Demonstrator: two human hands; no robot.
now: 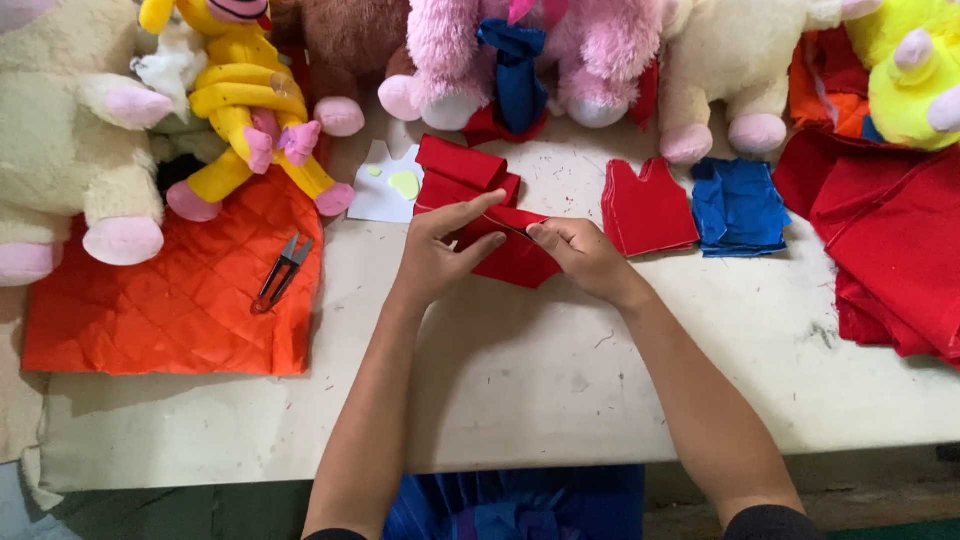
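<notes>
Apparently folded, bright red cloth piece, both hands' grip pinched on it.

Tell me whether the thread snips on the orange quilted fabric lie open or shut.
Open: the thread snips lie on the orange quilted fabric with their blades spread apart toward the tips, untouched by either hand.

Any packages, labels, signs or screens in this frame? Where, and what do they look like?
None in view: no package, label, sign or screen.
The nearest to a label is a small white fabric cutout with pale green patches, flat on the table left of the red fabric piece that the left hand and right hand hold.
</notes>
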